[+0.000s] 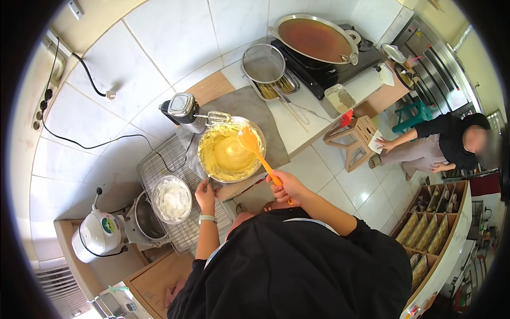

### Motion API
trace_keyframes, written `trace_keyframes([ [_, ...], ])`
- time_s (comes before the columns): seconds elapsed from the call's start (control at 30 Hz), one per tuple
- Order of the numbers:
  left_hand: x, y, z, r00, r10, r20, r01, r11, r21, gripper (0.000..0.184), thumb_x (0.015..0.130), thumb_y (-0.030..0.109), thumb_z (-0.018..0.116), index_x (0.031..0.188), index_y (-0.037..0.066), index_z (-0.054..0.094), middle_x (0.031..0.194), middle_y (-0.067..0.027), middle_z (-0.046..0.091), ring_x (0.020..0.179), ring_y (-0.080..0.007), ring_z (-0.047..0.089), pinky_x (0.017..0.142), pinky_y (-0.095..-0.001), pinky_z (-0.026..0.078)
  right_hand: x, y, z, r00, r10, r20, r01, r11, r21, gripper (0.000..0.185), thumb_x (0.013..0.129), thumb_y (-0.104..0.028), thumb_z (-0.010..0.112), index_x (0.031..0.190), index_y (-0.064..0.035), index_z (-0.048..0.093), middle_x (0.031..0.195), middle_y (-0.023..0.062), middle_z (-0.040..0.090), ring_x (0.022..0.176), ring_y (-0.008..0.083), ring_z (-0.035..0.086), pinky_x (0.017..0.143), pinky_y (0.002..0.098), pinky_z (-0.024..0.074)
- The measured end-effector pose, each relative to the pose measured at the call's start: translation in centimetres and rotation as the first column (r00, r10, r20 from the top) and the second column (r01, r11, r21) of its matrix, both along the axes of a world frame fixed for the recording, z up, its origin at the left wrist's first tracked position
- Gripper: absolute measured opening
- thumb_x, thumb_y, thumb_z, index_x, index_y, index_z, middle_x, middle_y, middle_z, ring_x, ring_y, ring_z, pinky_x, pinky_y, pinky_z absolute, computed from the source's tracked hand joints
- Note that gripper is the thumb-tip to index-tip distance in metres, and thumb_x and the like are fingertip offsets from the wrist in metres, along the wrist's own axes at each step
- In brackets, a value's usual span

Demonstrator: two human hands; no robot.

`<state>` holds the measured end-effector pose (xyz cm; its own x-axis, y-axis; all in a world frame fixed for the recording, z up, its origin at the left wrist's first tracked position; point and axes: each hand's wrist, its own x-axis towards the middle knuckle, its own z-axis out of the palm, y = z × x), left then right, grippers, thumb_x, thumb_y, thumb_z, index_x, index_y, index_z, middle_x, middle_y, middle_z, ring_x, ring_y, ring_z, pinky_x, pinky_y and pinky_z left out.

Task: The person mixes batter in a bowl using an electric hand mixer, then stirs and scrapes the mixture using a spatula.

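Observation:
My right hand [287,187] is closed around the handle of an orange spatula [261,158]. The spatula's blade lies in pale yellow batter [227,151] inside a metal mixing bowl [258,171]. Below the bowl's left side, my left hand [206,195] has its fingers bent at the edge of the grey cloth [273,126]; what they grip is too small to make out. A bowl of white powder [171,199] stands just left of that hand. Behind the mixing bowl is a hand mixer [186,110] with its beaters over the rim.
A wire rack [151,158] and a stand mixer [98,234] are at left. A sieve [264,64] sits beside the stove, which bears a wide pan of brown liquid [313,38]. Another person [451,141] is at right, near a wooden stool [353,139].

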<state>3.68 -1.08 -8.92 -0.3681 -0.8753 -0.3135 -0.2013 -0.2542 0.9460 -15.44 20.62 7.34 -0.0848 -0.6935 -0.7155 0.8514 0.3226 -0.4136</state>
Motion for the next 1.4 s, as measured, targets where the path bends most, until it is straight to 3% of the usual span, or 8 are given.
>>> trace_keyframes([
  [0.7, -0.7, 0.6, 0.3, 0.995, 0.096, -0.034, -0.096, 0.995, 0.001, 0.021, 0.085, 0.001, 0.053, 0.103, -0.009, 0.055, 0.070, -0.0123, 0.062, 0.048, -0.0160, 0.060, 0.036, -0.0230, 0.041, -0.2, 1.5, -0.1, 0.999, -0.044, -0.007, 0.044, 0.999, -0.002, 0.028, 0.095, -0.036, 0.032, 0.090, -0.0108, 0.043, 0.054, -0.0055, 0.027, 0.041, 0.0024, 0.020, 0.034, 0.0174, 0.0177],
  [1.2, -0.3, 0.2, -0.7, 0.997, 0.069, 0.041, -0.068, 0.998, -0.012, 0.026, 0.084, 0.005, 0.055, 0.107, -0.007, 0.053, 0.078, -0.0107, 0.060, 0.050, -0.0155, 0.059, 0.038, -0.0225, 0.041, -0.6, 2.2, -0.4, 0.998, -0.059, -0.012, 0.058, 0.998, -0.038, 0.026, 0.091, -0.034, 0.037, 0.088, -0.0098, 0.044, 0.055, -0.0049, 0.029, 0.041, 0.0036, 0.021, 0.035, 0.0193, 0.0170],
  [1.4, -0.2, 0.1, -1.0, 0.997, 0.074, -0.016, -0.074, 0.997, -0.008, 0.027, 0.084, 0.005, 0.054, 0.109, -0.007, 0.052, 0.076, -0.0095, 0.058, 0.047, -0.0155, 0.056, 0.037, -0.0239, 0.038, -0.8, 2.8, 0.4, 0.998, -0.057, -0.022, 0.056, 0.997, -0.044, 0.025, 0.090, -0.033, 0.038, 0.089, -0.0091, 0.045, 0.057, -0.0042, 0.030, 0.041, 0.0037, 0.019, 0.036, 0.0200, 0.0165],
])
